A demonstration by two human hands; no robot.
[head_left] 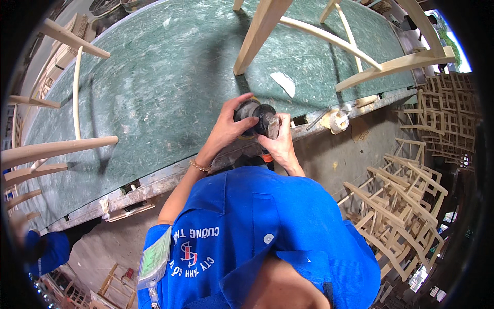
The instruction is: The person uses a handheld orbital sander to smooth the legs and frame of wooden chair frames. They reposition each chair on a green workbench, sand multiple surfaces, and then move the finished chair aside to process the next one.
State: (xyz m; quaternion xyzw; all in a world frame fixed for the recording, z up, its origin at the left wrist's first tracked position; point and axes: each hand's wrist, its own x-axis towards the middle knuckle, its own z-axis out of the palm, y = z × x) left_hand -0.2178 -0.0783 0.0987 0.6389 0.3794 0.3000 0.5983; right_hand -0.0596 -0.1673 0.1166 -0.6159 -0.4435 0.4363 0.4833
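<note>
Hands both on my black sander [259,117] at table [170,92] edge, left hand [230,125] grip wrapped over its top, right hand [278,144] grip closed on its side

Scuffed matt green worktop [170,87] with a worn metal edge, pale bare unfinished wood chair frames [391,64], black plastic-bodied sander [257,117], white paper scrap [284,82], smooth blue cloth shirt [267,232], dusty concrete floor [329,159]

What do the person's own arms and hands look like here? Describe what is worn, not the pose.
Both forearms are bare below the short sleeves of a blue work shirt with a collar, white lettering and a red and white emblem. The left hand has a thin beaded bracelet at the wrist. The right hand wears nothing; neither hand is gloved.
</note>
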